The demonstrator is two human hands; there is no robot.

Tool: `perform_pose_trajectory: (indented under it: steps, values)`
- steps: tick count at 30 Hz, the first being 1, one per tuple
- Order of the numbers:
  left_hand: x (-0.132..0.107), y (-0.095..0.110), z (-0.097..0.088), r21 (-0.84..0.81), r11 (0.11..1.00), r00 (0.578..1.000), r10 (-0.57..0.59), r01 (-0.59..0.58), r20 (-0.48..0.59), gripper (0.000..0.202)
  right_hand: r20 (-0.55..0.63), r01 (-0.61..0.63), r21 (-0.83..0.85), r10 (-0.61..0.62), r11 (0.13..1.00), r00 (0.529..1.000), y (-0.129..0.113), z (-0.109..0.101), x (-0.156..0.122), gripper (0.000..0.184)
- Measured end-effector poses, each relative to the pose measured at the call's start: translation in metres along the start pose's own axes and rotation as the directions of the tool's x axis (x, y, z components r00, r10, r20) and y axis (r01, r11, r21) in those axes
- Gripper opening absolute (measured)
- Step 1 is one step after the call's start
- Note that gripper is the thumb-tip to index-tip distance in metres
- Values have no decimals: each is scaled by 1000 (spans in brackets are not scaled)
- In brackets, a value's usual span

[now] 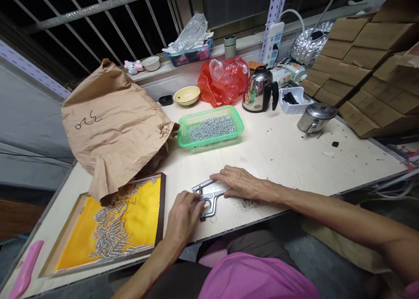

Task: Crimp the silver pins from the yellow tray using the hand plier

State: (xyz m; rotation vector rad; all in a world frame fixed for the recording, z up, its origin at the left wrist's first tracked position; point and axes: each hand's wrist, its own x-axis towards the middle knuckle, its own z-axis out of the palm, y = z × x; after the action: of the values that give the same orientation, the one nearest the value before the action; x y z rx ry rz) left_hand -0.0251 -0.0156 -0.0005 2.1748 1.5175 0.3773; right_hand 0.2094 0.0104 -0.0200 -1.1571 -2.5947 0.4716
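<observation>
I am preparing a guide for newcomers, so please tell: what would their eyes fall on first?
Probably the brown paper bag at the left, partly over a yellow-lined tray of small metal pieces. Next, the green basket of similar pieces in the middle, with a red plastic bag behind it. Nearer, the left hand and right hand touch a grey metal tool.

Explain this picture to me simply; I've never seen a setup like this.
There's no machine here, just a person's bare left hand and right hand. The single picture comes from a camera worn on that person's head, looking forward and down. Both hands hold a gray metal tool with a small spring, low over the table. To the left, a yellow-lined tray holds loose metal pieces, partly covered by a brown paper bag. Beyond the hands are a green basket of small metal parts and a kettle.
</observation>
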Motion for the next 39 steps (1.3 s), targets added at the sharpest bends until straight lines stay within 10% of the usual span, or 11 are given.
perform_pose_trajectory:
  steps: [6, 10, 21, 32, 39]
  values:
    - [31, 16, 22, 174, 912, 927, 357, -372, 113, 50, -29, 23, 42, -21, 999, 999, 2, 3, -4, 75]
    - [40, 16, 22, 253, 894, 922, 321, -370, 215, 62, 8, -87, 7, 87, 996, 996, 6, -4, -11, 89]
    - [54, 35, 23, 287, 856, 882, 328, -429, 339, 22, 109, -157, -69, 164, 985, 980, -12, -12, -7, 19]
    - [53, 34, 31, 323, 834, 878, 341, -448, 337, 17, 122, -76, -144, 94, 987, 988, -9, 18, -13, 22]
    - [29, 26, 41, 297, 875, 924, 371, -383, 98, 33, -48, -63, -18, 62, 998, 997, 0, -6, -22, 40]
